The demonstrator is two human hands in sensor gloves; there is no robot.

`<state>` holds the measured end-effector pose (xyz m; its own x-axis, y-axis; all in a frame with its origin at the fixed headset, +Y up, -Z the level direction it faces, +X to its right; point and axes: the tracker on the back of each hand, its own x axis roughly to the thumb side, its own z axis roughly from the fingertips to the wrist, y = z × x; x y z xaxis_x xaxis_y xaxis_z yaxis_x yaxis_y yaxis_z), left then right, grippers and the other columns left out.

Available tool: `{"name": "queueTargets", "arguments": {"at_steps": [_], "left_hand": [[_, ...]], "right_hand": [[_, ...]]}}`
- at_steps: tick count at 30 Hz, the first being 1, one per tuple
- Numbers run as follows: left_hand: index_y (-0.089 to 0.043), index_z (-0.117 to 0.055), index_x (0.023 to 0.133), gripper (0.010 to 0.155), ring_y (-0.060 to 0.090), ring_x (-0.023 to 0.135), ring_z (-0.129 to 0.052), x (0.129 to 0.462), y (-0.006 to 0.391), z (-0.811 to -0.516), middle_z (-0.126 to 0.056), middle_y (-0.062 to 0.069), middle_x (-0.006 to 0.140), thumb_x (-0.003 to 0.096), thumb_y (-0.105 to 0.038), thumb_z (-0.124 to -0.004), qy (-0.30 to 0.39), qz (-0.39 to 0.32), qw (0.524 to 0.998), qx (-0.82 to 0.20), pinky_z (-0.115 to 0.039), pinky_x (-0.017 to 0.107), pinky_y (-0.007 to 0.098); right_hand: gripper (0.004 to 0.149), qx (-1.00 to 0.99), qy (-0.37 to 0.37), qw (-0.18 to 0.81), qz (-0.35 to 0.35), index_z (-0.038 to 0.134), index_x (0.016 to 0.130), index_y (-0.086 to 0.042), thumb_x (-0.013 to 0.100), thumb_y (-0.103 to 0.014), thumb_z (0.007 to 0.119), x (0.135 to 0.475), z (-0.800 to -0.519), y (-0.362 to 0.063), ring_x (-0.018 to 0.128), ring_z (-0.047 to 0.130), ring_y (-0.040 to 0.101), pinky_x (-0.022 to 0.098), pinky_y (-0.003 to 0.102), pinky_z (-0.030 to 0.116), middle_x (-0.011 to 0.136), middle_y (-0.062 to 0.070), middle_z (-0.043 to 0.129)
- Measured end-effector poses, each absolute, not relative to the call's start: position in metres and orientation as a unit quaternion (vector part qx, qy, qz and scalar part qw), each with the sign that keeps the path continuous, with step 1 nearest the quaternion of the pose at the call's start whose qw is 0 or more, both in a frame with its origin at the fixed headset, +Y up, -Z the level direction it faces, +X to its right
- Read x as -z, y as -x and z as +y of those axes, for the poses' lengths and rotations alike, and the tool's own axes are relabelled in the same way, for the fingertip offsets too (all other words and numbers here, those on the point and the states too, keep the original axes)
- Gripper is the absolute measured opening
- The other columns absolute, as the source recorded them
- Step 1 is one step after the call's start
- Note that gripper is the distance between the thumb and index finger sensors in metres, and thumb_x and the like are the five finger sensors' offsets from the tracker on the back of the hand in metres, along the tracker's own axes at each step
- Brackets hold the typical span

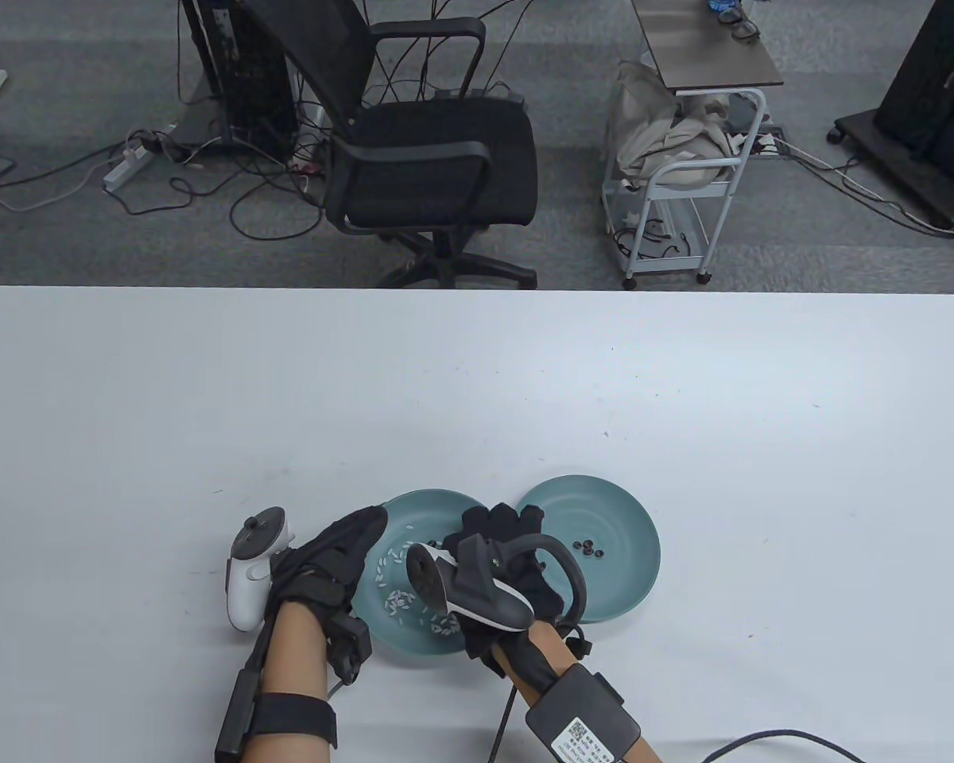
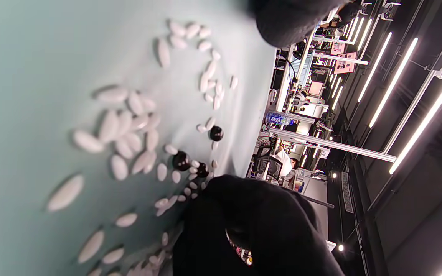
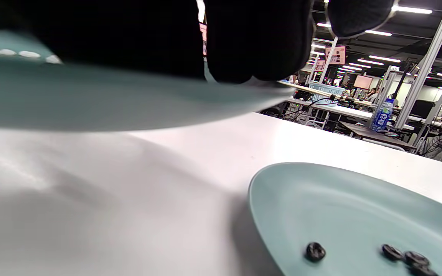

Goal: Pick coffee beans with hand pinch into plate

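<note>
White table point(image 1: 207, 381) fills the foreground, with an office chair point(image 1: 421, 143) on grey carpet behind. At left, the left hand point(image 1: 330, 556) rests at the left plate's point(image 1: 413, 509) rim, fingers extended flat, gripping nothing. That plate holds white grains point(image 2: 129, 130) and a few dark coffee beans point(image 2: 181, 161). Over its right side the right hand point(image 1: 501, 540) hovers; whether it pinches anything cannot be told. Furthest right, the right plate point(image 1: 620, 517) holds several beans point(image 3: 315, 251).
</note>
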<state>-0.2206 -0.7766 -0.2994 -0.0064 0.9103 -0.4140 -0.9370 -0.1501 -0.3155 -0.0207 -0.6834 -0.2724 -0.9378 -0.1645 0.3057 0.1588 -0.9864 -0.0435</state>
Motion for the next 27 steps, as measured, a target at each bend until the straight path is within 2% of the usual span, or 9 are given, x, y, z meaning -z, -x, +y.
{"name": "queueTargets", "arguments": {"at_steps": [5,14,22,27], "left_hand": [[-0.016,-0.062,0.116,0.054,0.034,0.062,-0.101,0.3,0.22,-0.777,-0.093,0.019,0.086,0.0696,-0.043,-0.063,0.271,0.025,0.658,-0.702,-0.09,0.043,0.046],[-0.016,-0.062,0.116,0.054,0.034,0.062,-0.1,0.3,0.221,-0.775,-0.093,0.02,0.085,0.0696,-0.043,-0.063,0.264,0.021,0.661,-0.702,-0.09,0.043,0.046],[-0.017,-0.062,0.116,0.053,0.035,0.062,-0.101,0.301,0.221,-0.776,-0.093,0.02,0.085,0.0696,-0.042,-0.063,0.265,0.015,0.661,-0.702,-0.09,0.042,0.046],[-0.015,-0.064,0.115,0.053,0.036,0.06,-0.101,0.301,0.223,-0.777,-0.094,0.021,0.083,0.0692,-0.042,-0.064,0.268,0.02,0.668,-0.694,-0.09,0.041,0.047]], "right_hand": [[0.034,0.984,0.16,0.082,0.007,0.086,0.081,-0.025,0.053,-0.043,0.077,0.276,-0.69,0.021,0.081,0.075,0.04,0.068,0.069,0.054,0.099,0.013,0.07],[0.039,0.984,0.155,0.083,-0.003,0.084,0.084,-0.017,0.051,-0.038,0.08,0.276,-0.687,0.027,0.081,0.075,0.04,0.068,0.07,0.055,0.098,0.012,0.071],[0.04,0.987,0.137,0.078,-0.015,0.083,0.086,-0.016,0.05,-0.035,0.084,0.279,-0.685,0.027,0.082,0.074,0.04,0.068,0.071,0.053,0.098,0.012,0.071],[0.042,0.985,0.13,0.098,-0.058,0.079,0.087,-0.012,0.051,-0.034,0.081,0.278,-0.691,0.032,0.082,0.074,0.041,0.068,0.072,0.052,0.099,0.013,0.069]]}}
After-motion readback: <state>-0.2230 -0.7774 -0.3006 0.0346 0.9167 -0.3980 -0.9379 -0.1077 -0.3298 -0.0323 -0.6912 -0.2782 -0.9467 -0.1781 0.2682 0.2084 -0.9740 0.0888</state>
